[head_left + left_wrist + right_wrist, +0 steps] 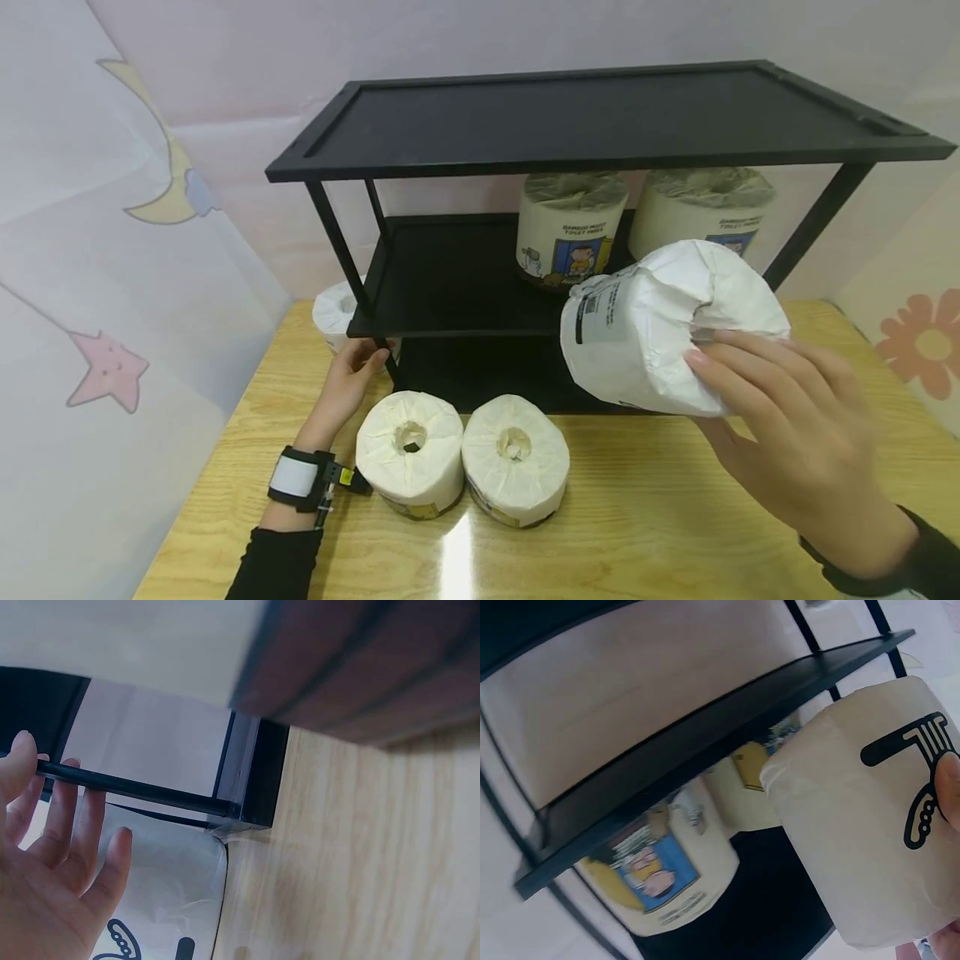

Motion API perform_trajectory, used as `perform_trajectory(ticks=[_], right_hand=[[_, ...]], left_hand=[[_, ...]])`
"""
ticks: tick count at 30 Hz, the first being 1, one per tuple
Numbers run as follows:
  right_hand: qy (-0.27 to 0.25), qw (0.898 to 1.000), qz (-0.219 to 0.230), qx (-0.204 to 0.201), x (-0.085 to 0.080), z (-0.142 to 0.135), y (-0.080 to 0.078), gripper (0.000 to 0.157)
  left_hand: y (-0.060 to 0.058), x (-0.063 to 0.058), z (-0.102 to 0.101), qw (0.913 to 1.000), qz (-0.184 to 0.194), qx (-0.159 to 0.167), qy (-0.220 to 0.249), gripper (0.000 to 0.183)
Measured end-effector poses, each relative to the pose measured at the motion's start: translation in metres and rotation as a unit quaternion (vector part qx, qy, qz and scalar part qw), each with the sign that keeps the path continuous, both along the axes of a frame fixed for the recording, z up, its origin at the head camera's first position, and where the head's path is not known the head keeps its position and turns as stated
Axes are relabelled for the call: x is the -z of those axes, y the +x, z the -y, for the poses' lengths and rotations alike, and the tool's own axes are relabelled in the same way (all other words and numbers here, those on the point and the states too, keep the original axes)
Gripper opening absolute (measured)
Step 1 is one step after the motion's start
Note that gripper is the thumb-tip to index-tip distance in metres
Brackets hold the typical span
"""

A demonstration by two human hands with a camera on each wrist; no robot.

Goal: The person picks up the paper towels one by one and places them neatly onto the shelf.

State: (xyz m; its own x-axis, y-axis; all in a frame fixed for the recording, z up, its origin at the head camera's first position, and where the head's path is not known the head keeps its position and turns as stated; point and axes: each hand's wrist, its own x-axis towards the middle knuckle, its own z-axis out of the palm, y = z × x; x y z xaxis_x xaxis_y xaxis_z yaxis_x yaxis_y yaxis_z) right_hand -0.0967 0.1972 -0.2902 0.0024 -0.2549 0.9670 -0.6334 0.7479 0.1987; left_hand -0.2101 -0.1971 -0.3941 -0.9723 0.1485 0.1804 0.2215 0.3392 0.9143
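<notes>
One wrapped roll (611, 337) sits tilted in the right hand (802, 442), its fingers and thumb clasping the end; two more rolls (577, 229) stand beyond those fingers on the middle shelf (457, 267). Fingers of the left hand (351, 377) pinch a rack post (150, 790). This looks like shelf-loading; next probably calls for levelling the held roll and sliding it inward.

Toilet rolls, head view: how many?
6: two rolls on middle shelf, one held roll in right hand, two front rolls on table, one roll by left hand; others may be hidden.
</notes>
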Motion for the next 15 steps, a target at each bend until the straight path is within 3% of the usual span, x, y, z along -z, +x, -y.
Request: perform_trajectory(ticks=[15], right_hand=[[0.035,0.996,0.073,-0.049,-0.016,0.03,-0.022,0.023]], left_hand=[[0.002,0.001,0.0,1.0,-0.005,-0.004,-0.007,0.029]])
